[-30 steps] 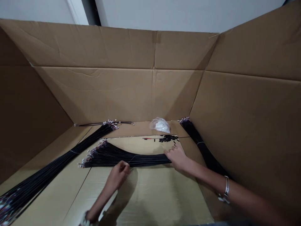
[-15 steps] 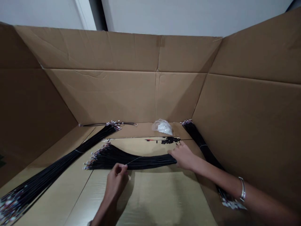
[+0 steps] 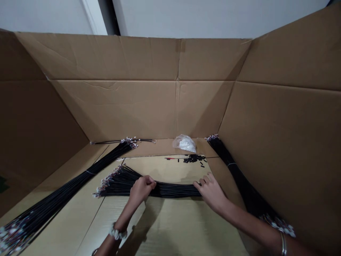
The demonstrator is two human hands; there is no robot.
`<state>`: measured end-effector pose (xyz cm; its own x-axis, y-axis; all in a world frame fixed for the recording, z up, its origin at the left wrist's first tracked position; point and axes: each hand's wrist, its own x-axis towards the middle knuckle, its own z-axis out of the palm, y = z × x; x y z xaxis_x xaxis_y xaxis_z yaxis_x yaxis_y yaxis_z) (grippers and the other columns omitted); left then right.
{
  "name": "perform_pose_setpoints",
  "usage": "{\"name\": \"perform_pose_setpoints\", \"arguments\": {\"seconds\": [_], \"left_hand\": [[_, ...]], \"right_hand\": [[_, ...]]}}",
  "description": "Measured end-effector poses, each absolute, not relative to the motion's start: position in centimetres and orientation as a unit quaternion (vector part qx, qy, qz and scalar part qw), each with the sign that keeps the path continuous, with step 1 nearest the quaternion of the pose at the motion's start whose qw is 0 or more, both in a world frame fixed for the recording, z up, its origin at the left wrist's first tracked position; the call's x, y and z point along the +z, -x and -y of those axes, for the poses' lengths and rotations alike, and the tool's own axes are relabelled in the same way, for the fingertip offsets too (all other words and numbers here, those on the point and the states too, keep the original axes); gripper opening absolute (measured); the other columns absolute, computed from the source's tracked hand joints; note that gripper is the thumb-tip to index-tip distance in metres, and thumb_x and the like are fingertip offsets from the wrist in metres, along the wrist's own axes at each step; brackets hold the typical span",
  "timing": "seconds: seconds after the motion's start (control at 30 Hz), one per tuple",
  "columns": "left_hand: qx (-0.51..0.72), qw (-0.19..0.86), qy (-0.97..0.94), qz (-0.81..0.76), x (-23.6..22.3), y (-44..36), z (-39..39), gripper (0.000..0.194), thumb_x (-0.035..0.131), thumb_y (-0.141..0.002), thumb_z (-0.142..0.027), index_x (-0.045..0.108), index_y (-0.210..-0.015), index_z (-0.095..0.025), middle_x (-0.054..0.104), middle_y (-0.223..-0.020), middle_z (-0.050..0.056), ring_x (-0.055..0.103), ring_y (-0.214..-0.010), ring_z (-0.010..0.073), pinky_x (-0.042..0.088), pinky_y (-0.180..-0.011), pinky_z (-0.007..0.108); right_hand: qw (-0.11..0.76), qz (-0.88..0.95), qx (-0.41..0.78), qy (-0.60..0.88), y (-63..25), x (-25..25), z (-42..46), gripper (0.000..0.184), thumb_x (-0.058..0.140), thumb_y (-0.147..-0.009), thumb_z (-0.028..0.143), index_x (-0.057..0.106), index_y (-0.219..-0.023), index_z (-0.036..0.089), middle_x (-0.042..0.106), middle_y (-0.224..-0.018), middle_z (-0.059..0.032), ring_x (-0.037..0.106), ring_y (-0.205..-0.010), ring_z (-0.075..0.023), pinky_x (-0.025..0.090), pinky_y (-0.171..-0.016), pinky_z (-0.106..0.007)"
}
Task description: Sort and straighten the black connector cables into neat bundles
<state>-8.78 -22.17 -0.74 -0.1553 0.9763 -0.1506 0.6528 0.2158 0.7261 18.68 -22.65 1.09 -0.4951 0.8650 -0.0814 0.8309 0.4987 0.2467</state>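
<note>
A bundle of thin black cables (image 3: 173, 190) lies crosswise in front of me, its left end fanned out into small white connectors with coloured wires. My left hand (image 3: 142, 188) is over the middle of this bundle, thumb and fingers pinched together. What sits in that pinch is hidden. At the bundle's right end, my right hand (image 3: 211, 190) is closed around the cables, so that end is covered. Small black pieces (image 3: 193, 158) lie scattered just beyond my right hand, near a thin red-and-black item (image 3: 169, 158).
Tall cardboard walls (image 3: 133, 106) enclose the work surface. Tied cable bundles lie at left (image 3: 66, 190) and right (image 3: 237, 177). By the back wall are a clear bag of white pieces (image 3: 185, 143) and a few loose cables (image 3: 106, 142).
My left hand has moved up and right onto the bundle; the thin strand it pinched no longer shows. My right hand has come slightly nearer, away from the black pieces.
</note>
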Motion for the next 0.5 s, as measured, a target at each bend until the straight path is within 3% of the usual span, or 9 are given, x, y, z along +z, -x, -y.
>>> {"name": "perform_pose_setpoints", "arguments": {"seconds": [0.1, 0.2, 0.27, 0.37, 0.5], "left_hand": [[0.292, 0.304, -0.612, -0.669, -1.6, 10.4, 22.6, 0.013, 0.061, -0.069, -0.032, 0.065, -0.061, -0.022, 0.072, -0.072, 0.005, 0.066, -0.076, 0.0244, 0.045, -0.071, 0.029], [0.32, 0.208, -0.662, -0.645, -2.0, 13.3, 22.7, 0.029, 0.062, -0.072, -0.042, 0.071, -0.09, -0.021, 0.072, -0.099, 0.01, 0.063, -0.098, 0.0291, 0.046, -0.089, 0.038], [0.277, 0.177, -0.725, -0.605, -2.1, 15.0, 22.5, 0.053, 0.068, -0.07, -0.047, 0.065, -0.117, -0.022, 0.064, -0.124, 0.013, 0.054, -0.119, 0.032, 0.04, -0.102, 0.044], [0.156, 0.188, -0.818, -0.521, -2.2, 15.5, 21.8, 0.085, 0.077, -0.063, -0.051, 0.05, -0.137, -0.02, 0.048, -0.144, 0.017, 0.038, -0.135, 0.0367, 0.028, -0.111, 0.05], [0.097, 0.246, -0.879, -0.396, -2.4, 12.4, 20.4, 0.082, 0.065, -0.077, -0.058, 0.038, -0.145, -0.023, 0.041, -0.15, 0.014, 0.038, -0.137, 0.0311, 0.029, -0.113, 0.045]], "right_hand": [[0.089, -0.863, 0.066, -0.493, -19.2, 0.6, 22.4, 0.032, 0.056, -0.084, 0.008, 0.068, -0.11, 0.023, 0.072, -0.096, -0.011, 0.062, -0.096, -0.0297, 0.032, -0.098, -0.047], [0.078, -0.87, 0.076, -0.481, -19.7, -0.2, 22.2, 0.033, 0.057, -0.084, 0.01, 0.067, -0.112, 0.023, 0.071, -0.097, -0.0114, 0.061, -0.096, -0.03, 0.031, -0.098, -0.047], [0.062, -0.875, 0.104, -0.468, -20.1, -1.0, 22.1, 0.031, 0.056, -0.084, 0.008, 0.067, -0.11, 0.022, 0.071, -0.094, -0.0108, 0.061, -0.093, -0.0282, 0.032, -0.097, -0.046], [-0.001, -0.885, 0.177, -0.43, -20.7, -2.4, 21.7, 0.027, 0.057, -0.084, 0.006, 0.068, -0.104, 0.021, 0.069, -0.083, -0.0081, 0.06, -0.084, -0.0242, 0.034, -0.095, -0.043], [-0.127, -0.874, 0.295, -0.364, -21.5, -3.8, 21.5, 0.023, 0.06, -0.082, 0.005, 0.067, -0.098, 0.019, 0.065, -0.075, -0.0049, 0.055, -0.075, -0.0211, 0.035, -0.093, -0.043]]}}
